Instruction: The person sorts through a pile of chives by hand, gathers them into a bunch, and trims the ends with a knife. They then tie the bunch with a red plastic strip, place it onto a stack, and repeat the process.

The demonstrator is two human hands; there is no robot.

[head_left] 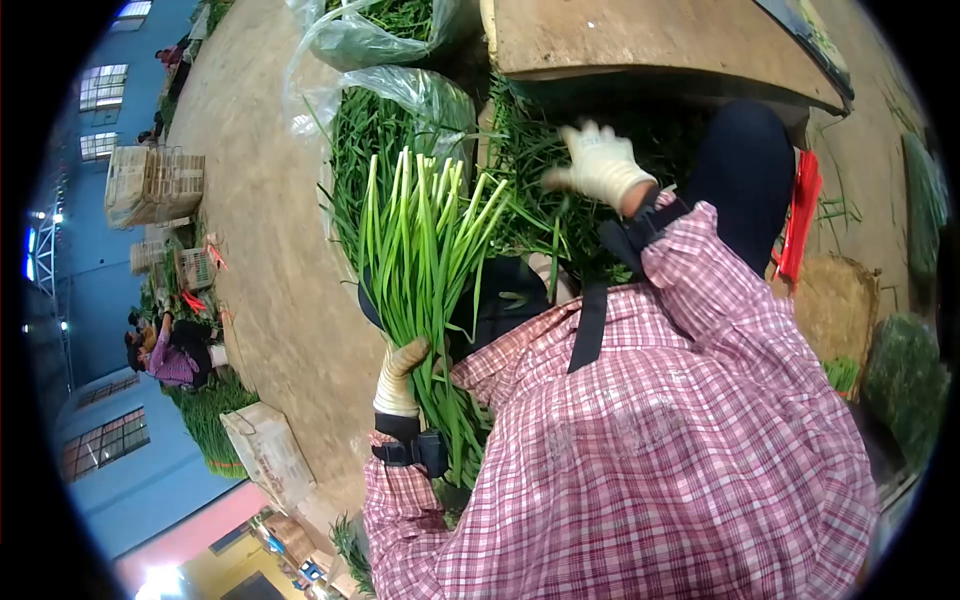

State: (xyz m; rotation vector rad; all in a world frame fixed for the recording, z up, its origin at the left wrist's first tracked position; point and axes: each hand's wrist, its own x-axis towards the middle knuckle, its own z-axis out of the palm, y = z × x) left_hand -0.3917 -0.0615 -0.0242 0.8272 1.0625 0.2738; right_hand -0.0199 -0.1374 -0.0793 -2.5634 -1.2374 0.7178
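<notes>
Pink checked shirt (640, 450), worn by the person whose view this is, fills the lower right. Beyond it, at the top, is a wooden board (620, 35); its edge overhangs shadowed greens, so a hand lifted carelessly there could knock against it. Left of the board, a clear plastic bag (435, 105) lies crumpled around dark leaves; its loose rim sits just behind the stalk tips and might snag them. A heap of loose greens (535, 165) lies between bag and board. In front is a long bunch of green stalks (415, 270), pale ends up and fanned, leaves trailing down by the sleeve. No tie shows on it, so a slack grip would probably let stalks slide out and mix with the heap; pressing against the sleeve could crease the leaves. The gloved left hand (402, 368) is clamped around its lower, leafy part, leaving the top free to splay. The gloved right hand (602, 165) is over the heap, thumb and fingers apart, apparently holding nothing; whether it touches leaves, I cannot tell. Last, a dangling black strap (588, 330) could catch on stalks.
</notes>
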